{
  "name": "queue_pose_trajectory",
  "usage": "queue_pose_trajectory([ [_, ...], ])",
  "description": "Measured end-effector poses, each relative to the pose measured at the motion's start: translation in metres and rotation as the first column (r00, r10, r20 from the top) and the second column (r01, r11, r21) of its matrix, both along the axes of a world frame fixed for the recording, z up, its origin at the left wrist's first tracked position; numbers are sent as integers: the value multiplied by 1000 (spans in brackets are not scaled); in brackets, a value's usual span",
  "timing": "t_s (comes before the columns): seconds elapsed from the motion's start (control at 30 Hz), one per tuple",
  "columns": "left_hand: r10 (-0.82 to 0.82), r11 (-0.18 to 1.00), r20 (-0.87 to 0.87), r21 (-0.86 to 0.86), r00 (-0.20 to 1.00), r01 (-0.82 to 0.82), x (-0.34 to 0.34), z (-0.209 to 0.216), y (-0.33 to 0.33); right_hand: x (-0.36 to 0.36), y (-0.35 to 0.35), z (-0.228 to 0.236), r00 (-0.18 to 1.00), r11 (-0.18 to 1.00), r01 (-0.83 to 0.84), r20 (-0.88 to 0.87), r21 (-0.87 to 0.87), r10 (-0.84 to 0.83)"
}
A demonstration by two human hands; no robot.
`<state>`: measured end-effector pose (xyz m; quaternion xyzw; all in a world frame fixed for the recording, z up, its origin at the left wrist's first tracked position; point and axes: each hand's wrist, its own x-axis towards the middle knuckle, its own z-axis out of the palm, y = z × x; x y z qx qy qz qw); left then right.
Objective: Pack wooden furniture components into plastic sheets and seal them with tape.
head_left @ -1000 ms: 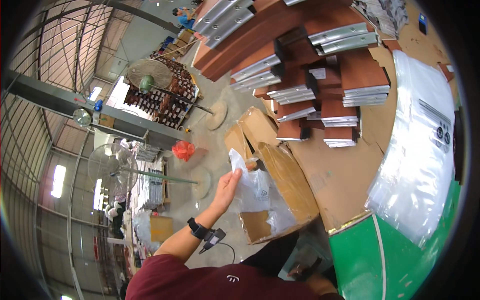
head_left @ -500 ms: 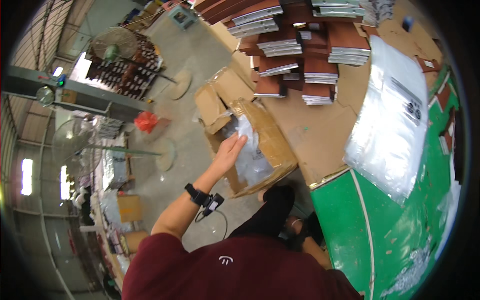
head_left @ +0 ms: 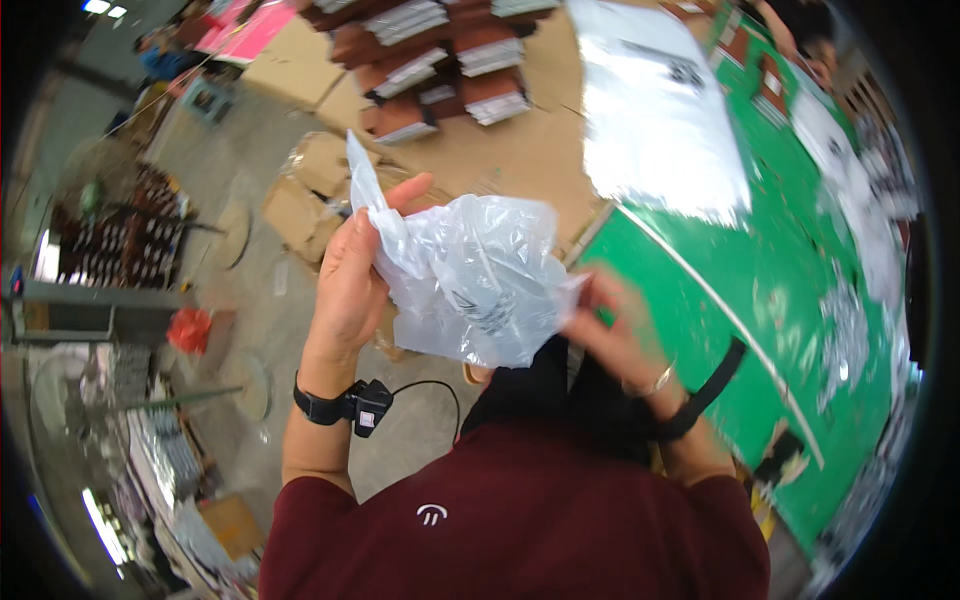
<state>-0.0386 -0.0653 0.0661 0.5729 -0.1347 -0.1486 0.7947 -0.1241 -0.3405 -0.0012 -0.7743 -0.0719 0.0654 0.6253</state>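
A crumpled translucent plastic bag (head_left: 478, 270) with dark print is stretched between my hands, in front of my body. My left hand (head_left: 352, 275) grips its left end, one corner sticking up past the fingers. At the bag's right edge my right hand (head_left: 618, 325) pinches a corner and is slightly blurred by motion. Behind the bag and my left hand, an open cardboard box (head_left: 305, 190) is mostly hidden.
Stacks of brown panels with silvery ends (head_left: 490, 75) stand on cardboard ahead. A pile of flat clear bags (head_left: 655, 110) lies to their right, on a green-topped table (head_left: 690, 290). Another person's hands (head_left: 790, 40) show at the far right. Fans stand on the left.
My left hand has lifted a plastic bag out of the cardboard box and brought it before me. My right hand has come up from low beside the table and taken its right edge. The view has shifted right.
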Motion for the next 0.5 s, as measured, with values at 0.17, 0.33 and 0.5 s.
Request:
queue_pose_trajectory([
  [0.17,-405,914,57,70,913,401,-20,-15,-40,1,-18,-6,988,694,148,-129,705,-80],
  [0.33,-567,814,94,218,819,538,-38,-40,-53,-61,-32,-10,930,763,244,-368,599,-9],
  [0.5,-531,841,26,-102,847,531,-73,-67,-95,-92,-13,-17,911,727,399,-152,559,-384],
])
